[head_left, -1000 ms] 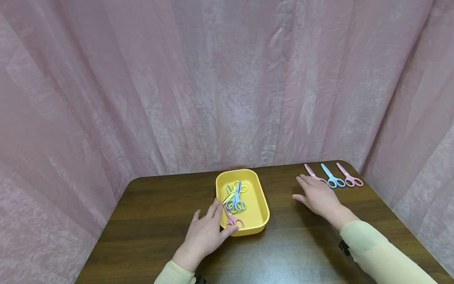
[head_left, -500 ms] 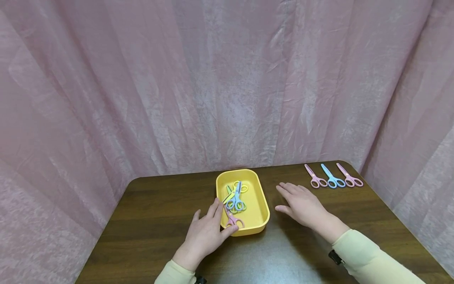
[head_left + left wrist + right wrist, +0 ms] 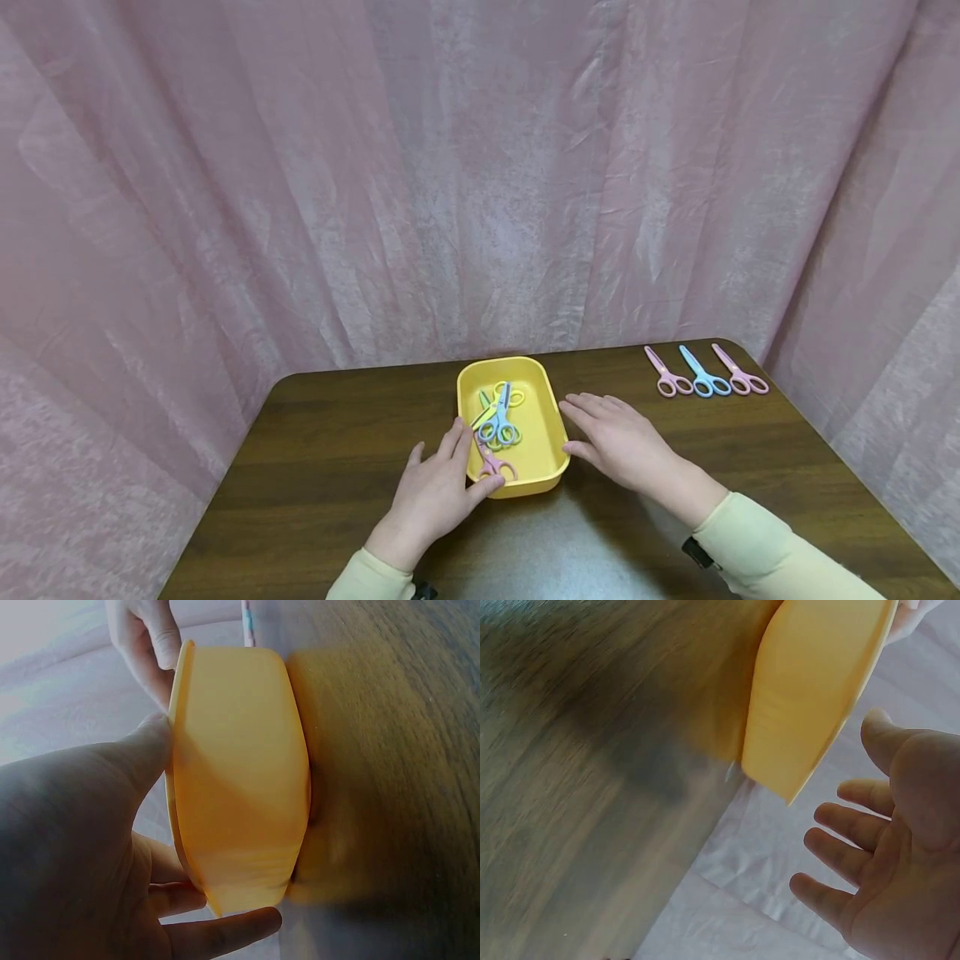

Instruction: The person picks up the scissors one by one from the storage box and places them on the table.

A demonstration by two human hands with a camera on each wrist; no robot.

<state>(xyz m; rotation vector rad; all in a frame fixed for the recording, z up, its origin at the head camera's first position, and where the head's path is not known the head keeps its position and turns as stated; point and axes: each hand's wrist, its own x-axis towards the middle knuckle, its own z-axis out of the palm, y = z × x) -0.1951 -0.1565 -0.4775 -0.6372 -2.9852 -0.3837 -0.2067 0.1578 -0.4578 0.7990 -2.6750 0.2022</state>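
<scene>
Yellow tray (image 3: 538, 450): mid-worktop (image 3: 337, 450), jumbled scissors (image 3: 503, 407) inside. Left hand (image 3: 433, 492) touches its rim, grip relaxed. Right hand (image 3: 617, 442) (empty, grip released) has moved from the scissors row (image 3: 702, 377) to the tray's right; both hands now flank it.

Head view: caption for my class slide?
Left hand touching, right hand beside, a round-cornered yellow plastic tray of pastel scissors.
</scene>
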